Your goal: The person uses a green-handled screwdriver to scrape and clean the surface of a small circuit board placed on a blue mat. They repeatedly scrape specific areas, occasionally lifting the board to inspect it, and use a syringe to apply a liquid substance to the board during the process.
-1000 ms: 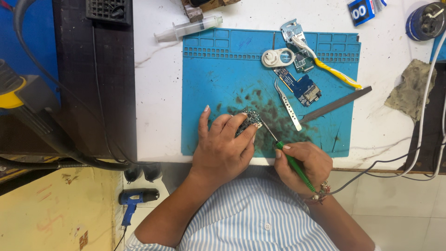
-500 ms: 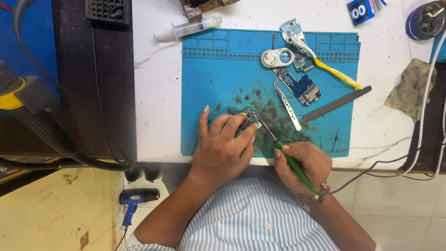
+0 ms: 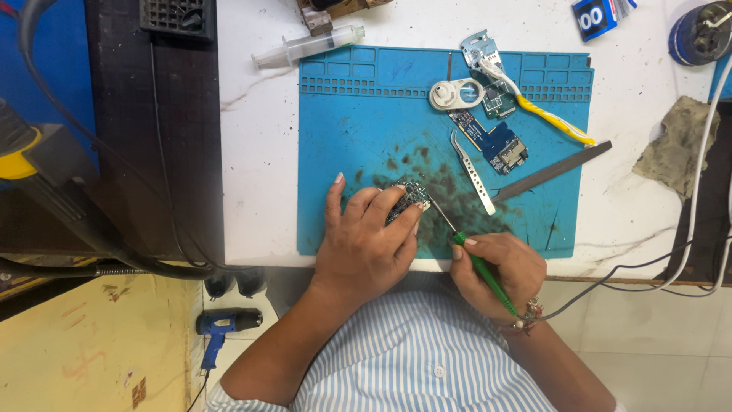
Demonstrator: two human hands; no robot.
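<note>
A small dark circuit board (image 3: 406, 200) lies flat on a blue silicone work mat (image 3: 358, 122), near the mat's front edge, among dark smudges. The left hand (image 3: 366, 240) rests on the board's near side, fingers spread and pressing down on it; that grip is closed on the board, pinning rather than lifting it. The right hand (image 3: 499, 267) sits just right of the left, closer to the person, wrapped around a green-handled soldering iron (image 3: 476, 263). The iron's long axis runs diagonally, from the handle at lower right up and left to a thin metal tip that meets the board's right edge. So the board lies up and to the left of the right grip, directly under the left.

Farther back on the mat are metal tweezers (image 3: 473, 172), a blue circuit board (image 3: 496, 145), a white round part (image 3: 455, 94) and a yellow-handled toothbrush (image 3: 545, 114). A flat metal file (image 3: 549, 172) overhangs the mat's right edge. A syringe (image 3: 309, 46) and a dirty rag (image 3: 675, 149) lie on the white tabletop (image 3: 259, 152).
</note>
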